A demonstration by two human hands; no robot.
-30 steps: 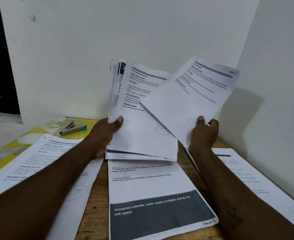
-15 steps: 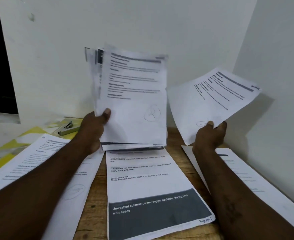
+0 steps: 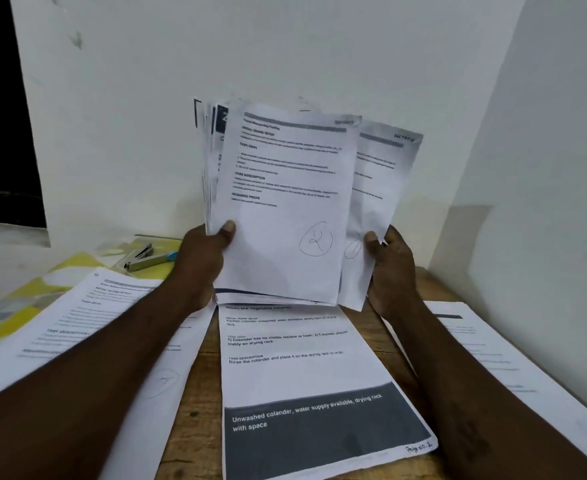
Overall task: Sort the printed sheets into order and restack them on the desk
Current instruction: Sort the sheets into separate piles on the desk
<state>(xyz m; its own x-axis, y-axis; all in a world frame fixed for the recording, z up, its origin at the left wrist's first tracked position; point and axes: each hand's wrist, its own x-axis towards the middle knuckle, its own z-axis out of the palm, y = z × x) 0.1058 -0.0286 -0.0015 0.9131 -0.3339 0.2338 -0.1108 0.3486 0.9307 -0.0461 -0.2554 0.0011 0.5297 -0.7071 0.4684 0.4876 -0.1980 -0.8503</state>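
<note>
My left hand (image 3: 204, 261) grips a fanned stack of printed sheets (image 3: 285, 209) upright above the desk; its front page bears a circled handwritten 2. My right hand (image 3: 390, 268) pinches a single printed sheet (image 3: 378, 188) by its lower edge, tucked just behind the right side of the stack. On the wooden desk (image 3: 202, 424) lie three more sheets: one on the left (image 3: 88, 317) under my left forearm, one in the middle (image 3: 306, 382) with a dark band and white text, one on the right (image 3: 513, 368) under my right forearm.
A stapler (image 3: 146, 258) rests on yellow folders (image 3: 25, 306) at the back left of the desk. White walls close in behind and on the right. A dark opening shows at the far left.
My right hand has swung its single sheet leftward from out at the right until it overlaps behind the stack. The left hand's stack shifted slightly right and lower.
</note>
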